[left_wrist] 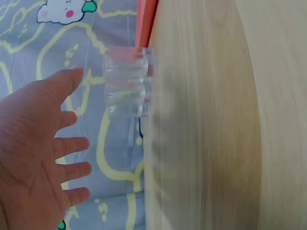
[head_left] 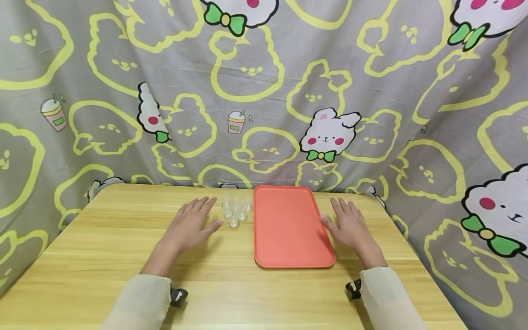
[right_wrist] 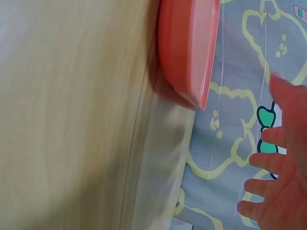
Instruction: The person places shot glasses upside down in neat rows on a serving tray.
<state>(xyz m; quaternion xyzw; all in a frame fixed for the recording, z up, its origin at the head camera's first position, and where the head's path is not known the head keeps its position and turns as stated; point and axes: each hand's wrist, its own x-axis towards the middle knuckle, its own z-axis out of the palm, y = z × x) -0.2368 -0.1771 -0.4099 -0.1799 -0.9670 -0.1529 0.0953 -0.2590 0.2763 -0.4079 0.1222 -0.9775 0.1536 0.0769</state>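
Observation:
Several small clear cups stand in a close triangular cluster toward the back of the table. Right of them lies a flat red tray with a raised rim. My left hand, fingers spread and holding nothing, is just left of the cups. In the left wrist view the thumb points toward the clear cups, with a gap between. My right hand hovers by the tray's right edge, fingers extended; its thumb overlaps the rim in the head view. The right wrist view shows that hand apart from the tray.
The wooden table runs back to a patterned curtain, which also hangs along the right side. A dark strap mount sits at each wrist, by the left cuff and the right cuff.

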